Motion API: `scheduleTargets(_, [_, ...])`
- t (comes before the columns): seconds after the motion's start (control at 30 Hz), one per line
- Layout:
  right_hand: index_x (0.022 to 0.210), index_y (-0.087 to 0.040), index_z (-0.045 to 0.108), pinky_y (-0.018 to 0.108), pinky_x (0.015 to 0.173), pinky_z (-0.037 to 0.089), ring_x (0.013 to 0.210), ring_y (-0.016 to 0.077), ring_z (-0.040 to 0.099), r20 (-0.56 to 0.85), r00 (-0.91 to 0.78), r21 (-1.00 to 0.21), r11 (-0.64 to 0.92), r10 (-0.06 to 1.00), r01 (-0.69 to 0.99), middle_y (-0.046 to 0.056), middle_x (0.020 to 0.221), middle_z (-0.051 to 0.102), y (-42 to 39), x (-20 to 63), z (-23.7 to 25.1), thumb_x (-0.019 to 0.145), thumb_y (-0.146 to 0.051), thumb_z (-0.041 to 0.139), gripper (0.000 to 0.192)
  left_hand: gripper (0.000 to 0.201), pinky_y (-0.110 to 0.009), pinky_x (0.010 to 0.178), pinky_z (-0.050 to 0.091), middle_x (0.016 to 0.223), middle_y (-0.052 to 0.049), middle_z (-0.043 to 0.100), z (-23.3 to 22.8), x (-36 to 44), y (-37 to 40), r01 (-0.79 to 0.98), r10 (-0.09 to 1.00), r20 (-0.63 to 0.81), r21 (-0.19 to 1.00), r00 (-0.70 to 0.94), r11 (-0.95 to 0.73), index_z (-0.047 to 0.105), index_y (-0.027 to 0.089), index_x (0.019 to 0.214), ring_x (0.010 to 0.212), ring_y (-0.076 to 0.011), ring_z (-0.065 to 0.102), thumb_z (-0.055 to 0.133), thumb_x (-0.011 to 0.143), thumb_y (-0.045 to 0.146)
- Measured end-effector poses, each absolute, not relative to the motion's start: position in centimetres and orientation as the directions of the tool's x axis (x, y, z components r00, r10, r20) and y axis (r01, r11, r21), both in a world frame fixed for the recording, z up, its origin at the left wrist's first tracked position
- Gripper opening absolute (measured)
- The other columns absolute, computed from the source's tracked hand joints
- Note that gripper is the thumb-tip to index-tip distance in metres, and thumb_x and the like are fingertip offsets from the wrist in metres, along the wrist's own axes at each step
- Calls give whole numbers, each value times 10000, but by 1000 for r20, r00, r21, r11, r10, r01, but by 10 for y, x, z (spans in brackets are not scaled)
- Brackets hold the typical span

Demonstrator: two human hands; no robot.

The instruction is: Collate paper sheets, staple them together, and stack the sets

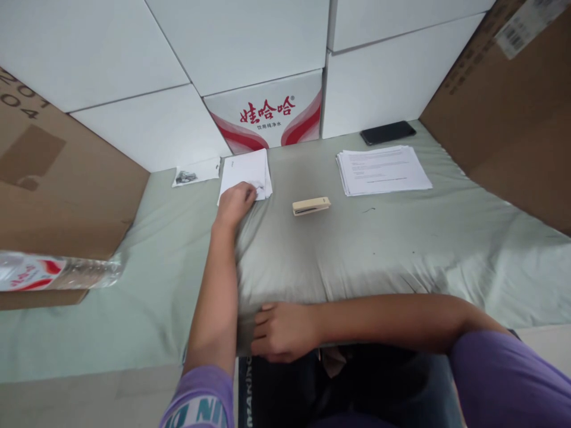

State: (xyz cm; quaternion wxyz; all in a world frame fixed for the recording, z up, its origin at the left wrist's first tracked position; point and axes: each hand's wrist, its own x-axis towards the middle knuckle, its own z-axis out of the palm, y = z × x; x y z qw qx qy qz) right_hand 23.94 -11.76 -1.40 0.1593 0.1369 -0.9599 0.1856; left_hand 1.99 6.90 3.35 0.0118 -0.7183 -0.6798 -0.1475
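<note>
My left hand reaches to the lower part of a small stack of white sheets, its fingers curled together. A small pale thing shows at the fingertips, too unclear to name. Close by on the left is a clear plastic bag with dark small pieces inside, which I cannot make out. A cream stapler lies on the cloth to the right of that hand, apart from it. My right hand rests at the near edge of the cloth, palm down, fingers loosely bent and slightly apart, with nothing seen in it.
A pile of printed sheets lies to the right, with a black phone behind it. White boxes form a wall at the back. Cardboard boxes stand at both sides. A plastic water bottle lies at the left.
</note>
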Motion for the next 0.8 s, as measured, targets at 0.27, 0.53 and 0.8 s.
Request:
scheduleTargets(0.27, [980, -174, 623, 395, 745, 351, 873, 211, 559, 347, -914, -300, 898, -211, -321, 31, 901, 676, -117, 240, -12, 950, -315, 570, 154, 210, -340, 871, 475, 1144, -64, 762, 32, 20, 69, 986, 970, 241, 158, 16, -56, 727, 250, 1022, 1056, -268, 680, 549, 927, 308])
scheduleTargets(0.53, [973, -173, 623, 385, 730, 341, 871, 216, 566, 357, -911, -297, 899, -209, -323, 30, 872, 664, -116, 240, -14, 953, -314, 567, 153, 296, -338, 849, 480, 1109, -71, 772, 34, 18, 67, 982, 947, 320, 173, 14, -73, 730, 251, 1016, 1050, -262, 683, 500, 982, 435])
scheduleTargets(0.8, [966, -175, 626, 391, 739, 349, 874, 221, 564, 346, -915, -298, 901, -206, -315, 32, 864, 665, -116, 240, -14, 958, -330, 563, 168, 252, -349, 939, 485, 1197, -41, 756, 33, 16, 68, 959, 958, 274, 238, 85, -153, 771, 272, 1045, 1143, -251, 670, 558, 955, 373])
